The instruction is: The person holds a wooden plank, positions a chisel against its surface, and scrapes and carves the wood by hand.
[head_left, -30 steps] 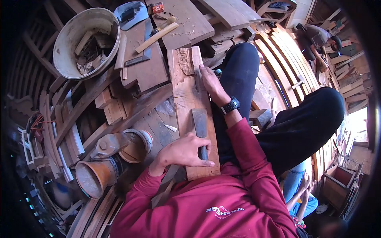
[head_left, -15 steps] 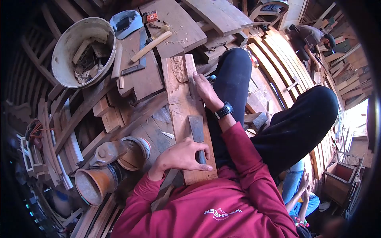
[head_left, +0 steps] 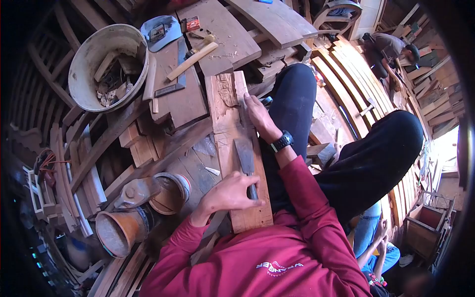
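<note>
A thick wooden plank lies lengthwise before me, its far end rough and gouged. On its near half rests a wide steel chisel, blade pointing away from me. The fingers and thumb of my left hand are closed around the chisel's narrow rear part, hiding some of it. My right hand, with a dark watch on the wrist, grips the plank's right edge near the far end. Its fingertips are partly hidden by the wood.
A mallet and a metal square lie on boards beyond a bucket of scraps. Left of the plank stand a blue-rimmed tin and an orange container. A co-worker bends over timber at the far right.
My left thumb has drawn in against the chisel, and its blade has tilted slightly left. My right hand keeps its place on the plank. The whole view has shifted a little.
</note>
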`<state>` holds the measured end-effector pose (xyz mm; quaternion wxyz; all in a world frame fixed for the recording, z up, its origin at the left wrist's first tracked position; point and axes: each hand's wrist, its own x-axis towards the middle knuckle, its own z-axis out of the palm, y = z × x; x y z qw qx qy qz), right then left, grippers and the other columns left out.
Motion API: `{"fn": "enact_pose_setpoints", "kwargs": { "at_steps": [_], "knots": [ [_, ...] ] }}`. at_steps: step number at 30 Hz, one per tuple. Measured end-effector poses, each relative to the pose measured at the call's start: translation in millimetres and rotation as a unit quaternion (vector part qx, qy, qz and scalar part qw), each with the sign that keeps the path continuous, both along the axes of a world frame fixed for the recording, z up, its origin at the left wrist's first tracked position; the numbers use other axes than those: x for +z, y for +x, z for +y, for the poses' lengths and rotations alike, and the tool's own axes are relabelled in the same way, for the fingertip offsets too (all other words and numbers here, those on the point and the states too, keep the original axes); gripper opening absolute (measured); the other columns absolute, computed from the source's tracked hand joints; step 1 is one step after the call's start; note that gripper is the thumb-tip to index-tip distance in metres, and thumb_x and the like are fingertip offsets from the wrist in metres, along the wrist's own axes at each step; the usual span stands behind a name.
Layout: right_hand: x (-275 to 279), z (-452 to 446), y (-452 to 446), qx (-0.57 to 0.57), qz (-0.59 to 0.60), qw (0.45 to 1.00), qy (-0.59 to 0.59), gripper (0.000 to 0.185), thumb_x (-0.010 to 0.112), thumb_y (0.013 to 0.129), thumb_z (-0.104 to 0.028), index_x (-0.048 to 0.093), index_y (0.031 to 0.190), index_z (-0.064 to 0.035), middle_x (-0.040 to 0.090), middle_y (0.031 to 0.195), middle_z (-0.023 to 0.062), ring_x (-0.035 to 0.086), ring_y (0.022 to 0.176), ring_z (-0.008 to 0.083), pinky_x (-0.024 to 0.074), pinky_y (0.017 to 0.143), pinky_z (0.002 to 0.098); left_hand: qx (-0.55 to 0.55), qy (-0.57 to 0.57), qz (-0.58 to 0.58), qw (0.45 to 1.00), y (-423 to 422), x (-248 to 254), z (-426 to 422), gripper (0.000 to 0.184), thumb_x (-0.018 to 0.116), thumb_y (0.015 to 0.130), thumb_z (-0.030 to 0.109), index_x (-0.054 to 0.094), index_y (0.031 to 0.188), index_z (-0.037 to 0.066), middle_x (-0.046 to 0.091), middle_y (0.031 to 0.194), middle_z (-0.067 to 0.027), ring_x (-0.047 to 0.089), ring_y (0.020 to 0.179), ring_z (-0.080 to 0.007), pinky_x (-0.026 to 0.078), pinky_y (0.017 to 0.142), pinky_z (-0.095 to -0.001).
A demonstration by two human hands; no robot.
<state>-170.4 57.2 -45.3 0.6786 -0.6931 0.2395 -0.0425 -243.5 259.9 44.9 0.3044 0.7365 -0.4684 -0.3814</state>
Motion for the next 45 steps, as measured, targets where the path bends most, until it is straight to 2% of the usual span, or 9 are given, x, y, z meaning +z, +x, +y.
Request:
{"fn": "enact_pose_setpoints", "kwargs": {
  "at_steps": [2,4,8,11,13,29,32,34,45],
  "knots": [
    [-5,-1,-2,0.0,0.0,1.0,-0.017,0.061,0.037,0.105,-0.053,0.056,0.113,0.0054,0.064,0.102,0.0195,0.058,0.095,0.0266,0.0449,0.088,0.0387,-0.005,0.011,0.063,0.998,-3,11,3,0.053,0.082,0.074,0.051,0.064,0.089,0.004,0.065,0.069,-0.0127,0.065,0.066,-0.0344,0.052,0.072,-0.0415],
    [-5,-1,-2,0.004,-0.015,1.0,-0.001,0.051,0.04,0.107,-0.048,0.056,0.109,-0.0002,0.046,0.089,-0.0018,0.04,0.084,0.0114,0.0379,0.08,0.027,-0.064,0.013,0.06,0.996,-7,15,7,0.052,0.081,0.076,0.051,0.064,0.089,0.004,0.066,0.069,-0.0127,0.066,0.066,-0.0339,0.052,0.072,-0.0414],
    [-7,-2,1,-0.006,-0.01,1.0,0.011,0.051,0.04,0.107,-0.048,0.056,0.108,-0.0002,0.046,0.089,-0.0021,0.04,0.084,0.0114,0.0379,0.079,0.0269,-0.013,-0.066,-0.067,0.995,-6,-14,5,0.052,0.08,0.078,0.052,0.064,0.089,0.004,0.066,0.069,-0.0127,0.067,0.065,-0.0325,0.052,0.071,-0.0396],
    [-7,-4,2,0.01,0.011,1.0,-0.018,0.062,0.036,0.105,-0.053,0.056,0.114,0.0054,0.064,0.101,0.019,0.058,0.097,0.0269,0.0445,0.089,0.038,0.012,-0.008,-0.072,0.997,2,-6,0,0.051,0.079,0.079,0.052,0.064,0.09,0.004,0.067,0.069,-0.0119,0.068,0.065,-0.0303,0.052,0.071,-0.0386],
    [-3,-1,-1,0.004,-0.005,1.0,0.008,0.054,0.04,0.106,-0.049,0.055,0.113,0.003,0.05,0.093,0.0,0.043,0.087,0.0116,0.039,0.082,0.0275,-0.024,0.077,0.106,0.991,-1,26,2,0.051,0.079,0.079,0.052,0.064,0.089,0.004,0.067,0.069,-0.0114,0.068,0.065,-0.029,0.052,0.071,-0.038],
    [-9,2,2,-0.013,-0.024,1.0,0.005,0.052,0.04,0.106,-0.049,0.056,0.108,0.0002,0.047,0.088,-0.0009,0.041,0.083,0.0112,0.0381,0.078,0.0268,-0.069,-0.024,0.049,0.996,0,17,5,0.047,0.08,0.079,0.049,0.063,0.087,0.006,0.066,0.069,-0.0113,0.068,0.065,-0.027,0.052,0.067,-0.0371],
    [-7,-2,1,0.005,0.008,1.0,-0.028,0.062,0.036,0.105,-0.053,0.056,0.114,0.005,0.064,0.102,0.0186,0.06,0.098,0.026,0.0452,0.088,0.0386,-0.011,-0.054,-0.012,0.998,-6,-4,2,0.048,0.079,0.079,0.05,0.062,0.087,0.006,0.064,0.065,-0.0093,0.068,0.063,-0.0247,0.052,0.068,-0.0361],
    [1,-1,-3,0.008,0.007,1.0,0.006,0.054,0.04,0.107,-0.049,0.056,0.113,0.002,0.05,0.093,0.0009,0.044,0.086,0.0122,0.0392,0.081,0.0273,-0.003,-0.003,-0.017,1.0,-1,0,-1,0.047,0.08,0.079,0.049,0.062,0.087,0.006,0.064,0.067,-0.0094,0.068,0.065,-0.0249,0.052,0.069,-0.0364],
    [-7,-3,0,0.011,0.0,1.0,-0.008,0.057,0.04,0.106,-0.049,0.056,0.118,0.0037,0.054,0.1,0.0027,0.045,0.093,0.0125,0.0395,0.087,0.0282,0.003,-0.035,0.029,0.999,-2,-4,-4,0.047,0.08,0.081,0.045,0.06,0.088,0.003,0.063,0.059,-0.0088,0.068,0.056,-0.0212,0.053,0.059,-0.0336]
  ]
}}
